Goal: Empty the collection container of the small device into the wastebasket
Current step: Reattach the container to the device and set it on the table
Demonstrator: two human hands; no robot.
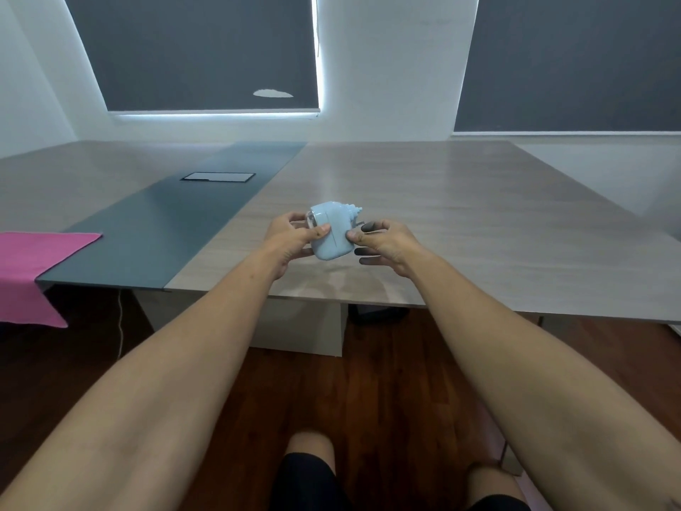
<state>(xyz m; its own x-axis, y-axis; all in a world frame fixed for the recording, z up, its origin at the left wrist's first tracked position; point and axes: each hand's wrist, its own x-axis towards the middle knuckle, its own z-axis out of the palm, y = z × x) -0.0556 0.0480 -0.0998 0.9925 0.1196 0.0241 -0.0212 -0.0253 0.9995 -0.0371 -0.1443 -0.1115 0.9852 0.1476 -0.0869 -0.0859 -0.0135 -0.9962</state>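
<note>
A small pale blue device, shaped like a crank pencil sharpener, is held just above the table between both hands. My left hand grips its left end, thumb on top, where a clear plastic part shows. My right hand pinches its right side with thumb and fingers, near a dark handle piece. No wastebasket is in view.
The large wood-grain table has a dark grey strip with a cable hatch. A pink cloth hangs over the left edge. Dark wood floor and my knees lie below. Two windows with dark blinds face me.
</note>
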